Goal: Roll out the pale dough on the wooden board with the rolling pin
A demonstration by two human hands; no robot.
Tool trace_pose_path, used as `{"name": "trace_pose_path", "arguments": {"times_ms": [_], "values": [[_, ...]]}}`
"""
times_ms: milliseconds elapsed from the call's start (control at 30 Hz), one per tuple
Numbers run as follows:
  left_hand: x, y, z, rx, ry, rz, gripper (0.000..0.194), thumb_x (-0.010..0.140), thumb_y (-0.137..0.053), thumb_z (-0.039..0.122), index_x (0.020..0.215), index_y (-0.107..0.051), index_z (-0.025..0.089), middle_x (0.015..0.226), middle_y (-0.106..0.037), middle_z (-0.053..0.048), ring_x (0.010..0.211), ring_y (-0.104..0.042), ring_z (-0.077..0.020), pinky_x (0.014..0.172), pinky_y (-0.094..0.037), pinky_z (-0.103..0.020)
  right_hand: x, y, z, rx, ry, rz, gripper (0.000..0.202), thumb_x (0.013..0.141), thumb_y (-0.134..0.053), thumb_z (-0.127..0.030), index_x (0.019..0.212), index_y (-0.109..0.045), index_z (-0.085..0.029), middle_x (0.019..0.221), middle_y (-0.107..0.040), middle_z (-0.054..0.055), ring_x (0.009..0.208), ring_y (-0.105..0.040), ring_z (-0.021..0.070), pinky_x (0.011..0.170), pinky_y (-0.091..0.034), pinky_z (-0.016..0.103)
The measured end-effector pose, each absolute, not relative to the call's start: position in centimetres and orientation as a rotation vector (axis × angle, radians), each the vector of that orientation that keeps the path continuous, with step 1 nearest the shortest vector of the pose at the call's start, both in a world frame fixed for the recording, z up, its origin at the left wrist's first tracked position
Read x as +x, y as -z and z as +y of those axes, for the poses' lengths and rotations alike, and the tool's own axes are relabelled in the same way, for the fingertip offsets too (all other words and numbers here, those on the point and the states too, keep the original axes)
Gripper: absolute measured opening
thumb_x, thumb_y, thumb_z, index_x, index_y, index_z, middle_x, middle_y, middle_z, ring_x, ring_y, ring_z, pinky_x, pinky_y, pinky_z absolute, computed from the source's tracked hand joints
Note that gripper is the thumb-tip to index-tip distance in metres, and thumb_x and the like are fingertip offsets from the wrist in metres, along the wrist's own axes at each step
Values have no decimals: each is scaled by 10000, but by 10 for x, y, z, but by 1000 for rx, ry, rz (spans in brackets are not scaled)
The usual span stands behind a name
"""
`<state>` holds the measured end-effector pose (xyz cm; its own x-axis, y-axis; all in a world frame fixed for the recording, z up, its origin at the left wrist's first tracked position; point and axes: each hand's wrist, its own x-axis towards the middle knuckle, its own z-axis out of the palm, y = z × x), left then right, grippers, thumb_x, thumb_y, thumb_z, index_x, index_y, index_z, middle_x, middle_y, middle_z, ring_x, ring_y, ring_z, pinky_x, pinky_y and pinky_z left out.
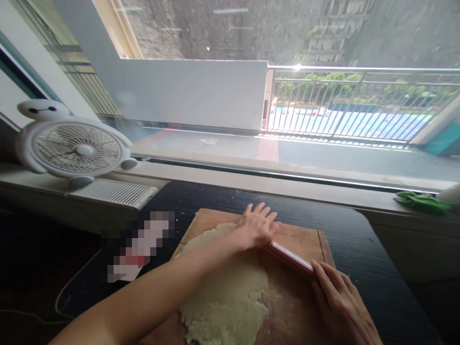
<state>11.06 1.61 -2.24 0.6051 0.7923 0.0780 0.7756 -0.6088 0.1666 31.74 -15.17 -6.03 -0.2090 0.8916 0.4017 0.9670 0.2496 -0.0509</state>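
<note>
One broad sheet of dough (230, 292) lies on a wooden board (291, 306) atop the dark bench (355, 244), with a red-and-white strip (292, 257) just beside it. The dough looks soft and easily torn at its ragged rim; it would probably want broad support from beneath rather than a pinch at one edge. The strip seems light, fairly stiff and perhaps slippery, so its two ends offer the surest hold. The left hand (257, 227), fingers spread, lies over the strip's far end, contact hidden. The right hand (339, 299) appears to pinch the near end between its fingers, apart from the dough.
</note>
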Motion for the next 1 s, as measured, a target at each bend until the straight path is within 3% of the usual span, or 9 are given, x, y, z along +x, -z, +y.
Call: {"name": "trace_pose_path", "arguments": {"times_ms": [133, 267, 367, 567, 800, 1000], "values": [[90, 25, -8, 2820, -316, 1216, 468, 913, -256, 476, 1270, -483, 274, 1365, -467, -51, 1303, -322, -255, 1075, -182, -512, 310, 68, -165, -1656, 262, -2133, 426, 937, -332, -336, 1333, -375, -188, 1158, -565, 105, 1029, -543, 226, 843, -452, 350], [110, 22, 18, 2738, -173, 1265, 507, 907, -240, 505, 1292, -462, 261, 1388, -439, -63, 1319, -295, -266, 1057, -198, -545, 311, 62, -156, -1782, 198, -2087, 407, 938, -333, -340, 1309, -396, -183, 1177, -552, 103, 1048, -528, 231, 869, -443, 372], [120, 19, 28, 2660, -112, 1338, 536, 910, -212, 511, 1295, -462, 234, 1376, -453, -75, 1317, -304, -269, 1047, -225, -538, 316, 56, -152, -1775, 238, -2102, 385, 937, -334, -338, 1277, -432, -185, 1158, -562, 94, 1025, -542, 215, 852, -465, 347], [86, 23, -12, 2831, -324, 1174, 476, 906, -273, 481, 1269, -492, 266, 1362, -471, -58, 1290, -347, -261, 1066, -215, -495, 314, 56, -171, -1587, 345, -2199, 368, 918, -379, -324, 1248, -478, -196, 1071, -619, 76, 940, -597, 179, 761, -509, 264], [128, 19, 38, 2635, -127, 1312, 543, 905, -220, 515, 1302, -451, 225, 1374, -454, -85, 1301, -331, -273, 1025, -261, -546, 316, 42, -159, -1812, 272, -2130, 373, 923, -341, -334, 1238, -475, -185, 1099, -596, 84, 933, -585, 198, 786, -515, 319], [93, 24, -3, 2796, -318, 1209, 468, 898, -290, 473, 1262, -498, 266, 1350, -483, -56, 1280, -355, -259, 1061, -222, -494, 318, 51, -175, -1599, 357, -2243, 346, 912, -361, -276, 1226, -498, -231, 1058, -627, 71, 924, -607, 187, 753, -519, 276]]}}
